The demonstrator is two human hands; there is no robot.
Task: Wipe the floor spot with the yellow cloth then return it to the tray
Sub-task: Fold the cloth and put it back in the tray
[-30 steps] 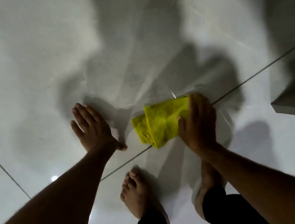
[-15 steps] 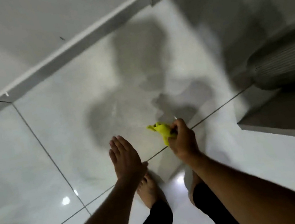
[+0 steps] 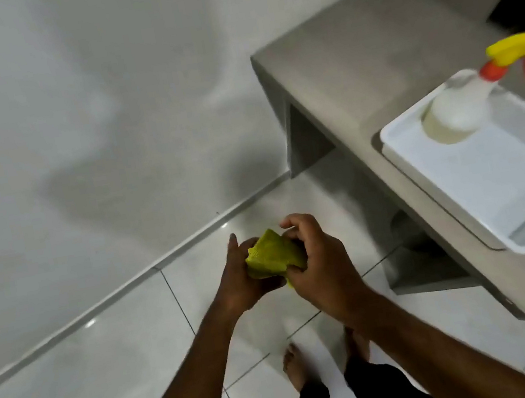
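Note:
The yellow cloth (image 3: 272, 254) is bunched up in mid-air above the tiled floor (image 3: 123, 354), held between both hands. My left hand (image 3: 245, 280) cups it from below and the left. My right hand (image 3: 319, 265) grips its right side with curled fingers. The white tray (image 3: 495, 205) rests on a grey bench to the right, well apart from the cloth. Most of the tray's floor is bare.
A white spray bottle (image 3: 455, 111) with a yellow and red trigger head stands in the tray's far corner. The grey bench (image 3: 345, 59) has an open space beneath it. A white wall (image 3: 65, 110) meets the floor along a skirting line. My bare feet (image 3: 295, 370) stand below.
The cloth has come up off the floor and is now bunched between both hands. My left hand left the floor. The view rose, bringing the bench and tray into sight.

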